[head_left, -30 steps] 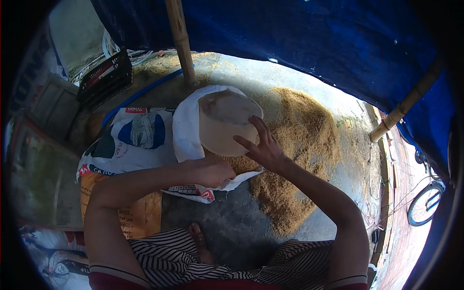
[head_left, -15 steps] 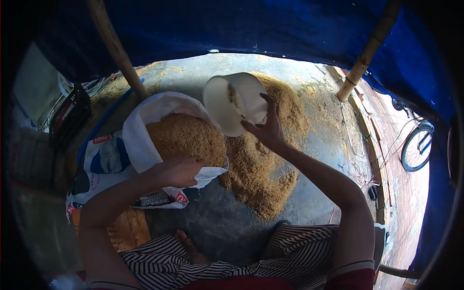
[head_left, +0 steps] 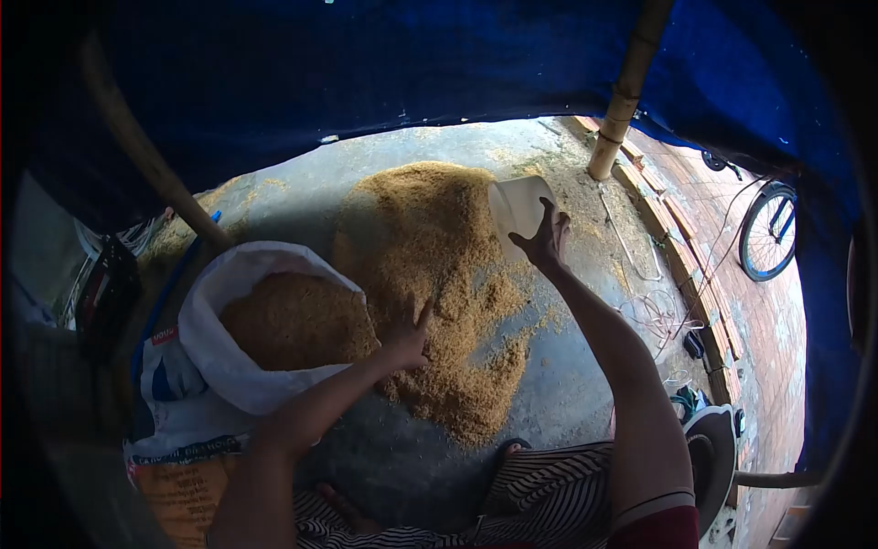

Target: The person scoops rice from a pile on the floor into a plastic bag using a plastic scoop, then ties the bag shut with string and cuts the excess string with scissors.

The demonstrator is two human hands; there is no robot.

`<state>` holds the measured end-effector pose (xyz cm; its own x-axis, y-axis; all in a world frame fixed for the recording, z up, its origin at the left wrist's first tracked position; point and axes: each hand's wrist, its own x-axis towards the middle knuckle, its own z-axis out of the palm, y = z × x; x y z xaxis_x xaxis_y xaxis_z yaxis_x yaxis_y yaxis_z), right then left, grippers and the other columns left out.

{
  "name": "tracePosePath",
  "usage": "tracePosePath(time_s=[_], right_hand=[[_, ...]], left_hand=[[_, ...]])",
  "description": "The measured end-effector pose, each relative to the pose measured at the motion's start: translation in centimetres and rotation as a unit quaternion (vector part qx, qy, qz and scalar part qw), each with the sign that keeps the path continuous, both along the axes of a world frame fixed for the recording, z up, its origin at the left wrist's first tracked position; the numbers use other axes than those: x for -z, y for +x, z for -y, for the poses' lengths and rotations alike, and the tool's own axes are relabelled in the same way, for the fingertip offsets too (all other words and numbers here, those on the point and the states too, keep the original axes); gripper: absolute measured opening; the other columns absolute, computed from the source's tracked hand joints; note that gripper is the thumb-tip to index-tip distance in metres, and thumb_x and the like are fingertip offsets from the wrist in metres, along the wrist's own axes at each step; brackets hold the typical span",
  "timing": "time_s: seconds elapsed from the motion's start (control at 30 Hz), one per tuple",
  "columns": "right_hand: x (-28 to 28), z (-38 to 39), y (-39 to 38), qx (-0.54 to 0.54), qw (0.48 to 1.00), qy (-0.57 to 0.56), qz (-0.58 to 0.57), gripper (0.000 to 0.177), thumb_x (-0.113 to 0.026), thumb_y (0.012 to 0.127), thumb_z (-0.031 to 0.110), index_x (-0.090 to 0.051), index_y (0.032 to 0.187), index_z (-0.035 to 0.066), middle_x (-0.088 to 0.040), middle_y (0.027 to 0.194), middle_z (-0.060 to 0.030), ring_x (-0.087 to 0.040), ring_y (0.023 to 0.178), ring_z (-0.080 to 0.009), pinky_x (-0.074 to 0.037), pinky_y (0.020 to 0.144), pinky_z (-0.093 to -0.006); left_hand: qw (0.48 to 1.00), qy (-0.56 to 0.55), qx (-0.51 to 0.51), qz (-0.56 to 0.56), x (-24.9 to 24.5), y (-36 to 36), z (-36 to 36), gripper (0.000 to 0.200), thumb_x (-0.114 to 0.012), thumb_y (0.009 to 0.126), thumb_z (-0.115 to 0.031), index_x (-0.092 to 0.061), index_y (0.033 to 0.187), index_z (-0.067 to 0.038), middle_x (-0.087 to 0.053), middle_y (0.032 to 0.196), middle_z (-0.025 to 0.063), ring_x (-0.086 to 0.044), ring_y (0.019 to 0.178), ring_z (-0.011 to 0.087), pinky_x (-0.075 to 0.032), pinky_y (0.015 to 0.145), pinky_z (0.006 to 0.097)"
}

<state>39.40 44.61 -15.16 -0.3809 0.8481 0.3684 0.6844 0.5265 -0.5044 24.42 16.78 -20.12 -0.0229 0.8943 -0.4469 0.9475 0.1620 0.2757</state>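
A heap of golden-brown husks (head_left: 457,265) lies on the grey concrete floor. My right hand (head_left: 547,240) grips a pale, translucent tub (head_left: 519,209), tilted on its side with its mouth against the right edge of the heap. My left hand (head_left: 409,340), fingers spread, is at the heap's near left side, just right of the sack's opening. The open white sack (head_left: 215,343) stands at the left, holding brown husks (head_left: 297,320).
Bamboo poles (head_left: 617,123) rise at both sides under a blue tarp (head_left: 384,64). At the right are a bicycle wheel (head_left: 768,231), tangled string (head_left: 654,316) and a hat (head_left: 718,448). A dark crate (head_left: 108,285) sits at the far left.
The tub has gone from above the sack's right edge to the heap's right side, in my right hand. My left hand has moved from the sack's mouth to the heap. The view has shifted.
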Motion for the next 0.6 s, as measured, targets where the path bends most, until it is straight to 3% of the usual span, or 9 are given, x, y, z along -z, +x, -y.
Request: tracePosePath(time_s=[0.07,0.1,0.17,0.2,0.37,0.47,0.6], right_hand=[[-0.6,-0.5,-0.4,-0.001,1.0,0.013,0.01,0.096,-0.081,0.055,0.023,-0.023,0.131,0.022,-0.025,0.117,-0.0258,-0.032,0.107,-0.0443,-0.038,0.085,-0.0511],[-0.9,-0.8,-0.8,0.003,1.0,0.016,0.009,0.096,-0.081,0.055,0.023,-0.023,0.131,0.022,-0.025,0.117,-0.0258,-0.032,0.107,-0.0443,-0.038,0.085,-0.0511],[-1.3,-1.5,-1.9,0.0,0.999,0.04,0.02,0.096,-0.082,0.055,0.023,-0.024,0.131,0.017,-0.028,0.117,-0.0274,-0.031,0.108,-0.043,-0.034,0.088,-0.052],[-1.6,-1.9,-2.6,-0.006,0.999,0.04,0.024,0.097,-0.082,0.055,0.017,-0.024,0.132,0.02,-0.023,0.123,-0.029,-0.027,0.114,-0.0467,-0.037,0.089,-0.0526],[-1.4,-5.5,-6.8,-0.069,0.987,0.132,0.061,0.092,-0.08,0.056,0.009,-0.029,0.132,0.02,-0.018,0.131,-0.0283,-0.024,0.121,-0.0475,-0.045,0.086,-0.0495],[-1.1,-7.0,-10.3,-0.08,0.977,0.16,0.113,0.075,-0.07,0.067,0.002,-0.035,0.13,0.022,-0.021,0.135,-0.0229,-0.022,0.127,-0.0426,-0.041,0.088,-0.0588],[0.9,-8.7,-14.6,-0.071,0.963,0.203,0.161,0.069,-0.061,0.072,-0.003,-0.036,0.13,0.023,-0.021,0.136,-0.0224,-0.02,0.129,-0.0412,-0.039,0.087,-0.0618]], left_hand=[[0.986,0.106,-0.127,0.031,7.0,-2.5,-2.4,0.131,-0.078,0.057,-0.041,0.021,0.137,-0.008,0.002,0.141,0.0329,-0.006,0.133,0.0419,-0.016,0.107,0.0478],[0.986,0.108,-0.123,0.031,7.0,-2.5,-2.8,0.131,-0.078,0.057,-0.041,0.021,0.137,-0.008,0.002,0.141,0.0329,-0.006,0.133,0.0419,-0.016,0.107,0.0478],[0.986,-0.032,-0.165,0.006,6.3,-2.4,-2.9,0.136,-0.078,0.052,-0.051,0.02,0.137,-0.01,0.009,0.143,0.0282,0.001,0.132,0.0443,-0.011,0.105,0.056],[0.989,-0.05,-0.128,-0.048,6.4,-2.2,-2.6,0.137,-0.076,0.051,-0.059,0.02,0.138,-0.014,0.013,0.144,0.0238,0.008,0.131,0.0476,-0.006,0.103,0.062],[0.989,-0.037,-0.142,-0.031,6.5,-1.7,-3.0,0.131,-0.078,0.054,-0.053,0.017,0.139,-0.022,0.014,0.145,0.0205,0.011,0.127,0.0536,-0.005,0.097,0.0689],[0.991,-0.031,-0.127,-0.029,6.2,-1.9,-3.2,0.129,-0.077,0.055,-0.054,0.015,0.14,-0.021,0.012,0.145,0.0219,0.009,0.126,0.0555,-0.007,0.097,0.0695],[0.994,-0.005,-0.107,-0.032,6.2,-2.3,-3.0,0.127,-0.076,0.055,-0.054,0.01,0.141,-0.017,0.005,0.145,0.0241,0.005,0.125,0.0575,-0.008,0.095,0.0712]])
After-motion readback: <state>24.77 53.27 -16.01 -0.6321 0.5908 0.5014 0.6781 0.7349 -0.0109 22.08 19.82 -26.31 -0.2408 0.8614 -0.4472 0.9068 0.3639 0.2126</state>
